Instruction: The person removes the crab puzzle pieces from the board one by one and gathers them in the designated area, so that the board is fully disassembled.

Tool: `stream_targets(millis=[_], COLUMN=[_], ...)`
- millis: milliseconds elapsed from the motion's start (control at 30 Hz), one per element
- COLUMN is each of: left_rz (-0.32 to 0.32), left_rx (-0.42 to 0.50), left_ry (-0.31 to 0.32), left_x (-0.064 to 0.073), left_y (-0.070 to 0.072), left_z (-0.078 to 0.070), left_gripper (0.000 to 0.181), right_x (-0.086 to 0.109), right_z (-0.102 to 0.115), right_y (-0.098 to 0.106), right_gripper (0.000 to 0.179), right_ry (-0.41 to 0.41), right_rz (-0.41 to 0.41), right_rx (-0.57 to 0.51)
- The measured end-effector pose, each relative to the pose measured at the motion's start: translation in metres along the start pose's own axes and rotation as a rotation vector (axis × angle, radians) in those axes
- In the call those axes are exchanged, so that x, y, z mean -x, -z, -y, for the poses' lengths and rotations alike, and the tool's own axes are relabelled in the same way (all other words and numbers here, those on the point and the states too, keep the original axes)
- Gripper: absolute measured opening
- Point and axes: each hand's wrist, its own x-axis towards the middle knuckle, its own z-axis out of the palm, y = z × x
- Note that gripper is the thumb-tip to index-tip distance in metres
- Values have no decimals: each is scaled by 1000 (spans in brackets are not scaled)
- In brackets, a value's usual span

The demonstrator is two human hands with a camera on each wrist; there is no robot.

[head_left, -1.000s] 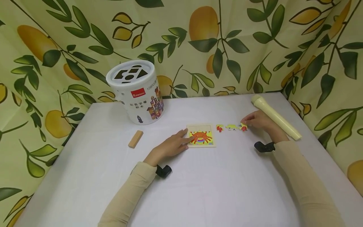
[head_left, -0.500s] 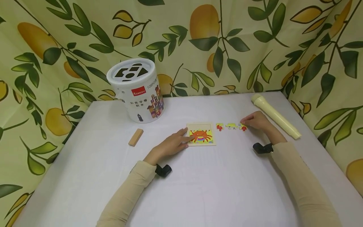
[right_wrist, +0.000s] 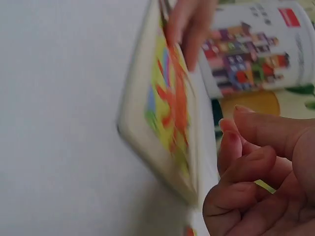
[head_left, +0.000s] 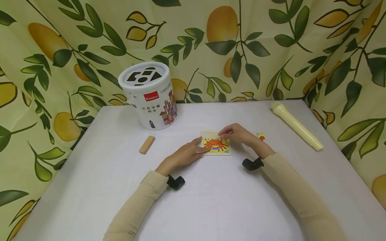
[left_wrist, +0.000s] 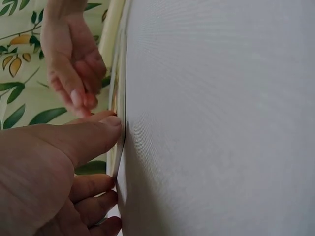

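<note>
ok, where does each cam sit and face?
Head: head-worn, looking forward and down at the crab puzzle; left hand, right hand and sleeves show.
Left wrist: worn there, looking along the left hand at the puzzle's edge; right hand beyond.
Right wrist: worn there, looking past the right hand at the puzzle and white bucket; left hand partly in.
Both wrist views share the puzzle and both hands.

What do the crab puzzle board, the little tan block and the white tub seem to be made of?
The crab puzzle board: probably wood, matte, with a pale plain rim around bright printing. The little tan block: likely bare wood, from its natural color and dull faces. The white tub: perhaps plastic or coated card, smooth and printed, but the look leaves it open.
</note>
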Motion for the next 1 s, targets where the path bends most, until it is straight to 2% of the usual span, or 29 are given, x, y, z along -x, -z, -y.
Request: stream_targets(millis=[133, 333, 533, 800, 1000], left_rz=[-19, -19, -24, -29, -28], left_rx=[-11, -28, -21, -17, -17], left_ry=[-15, -54, -50, -52, -49], left_x=[-1, -2, 1, 1, 1], left_y=[-2, -5, -1, -1, -1], left_z=[1, -1, -1, -2, -2], left_gripper=[37, 35, 35, 35, 34], right_x=[-10, -13, -13, -12, -12], right_z=[13, 21, 25, 27, 29], right_y=[-23, -40, -45, -44, -43], right_gripper=[21, 22, 22, 22, 18], right_ry=[26, 79, 168, 128, 138], right_rz=[21, -15, -3, 23, 13], right_rx=[10, 68, 107, 115, 110])
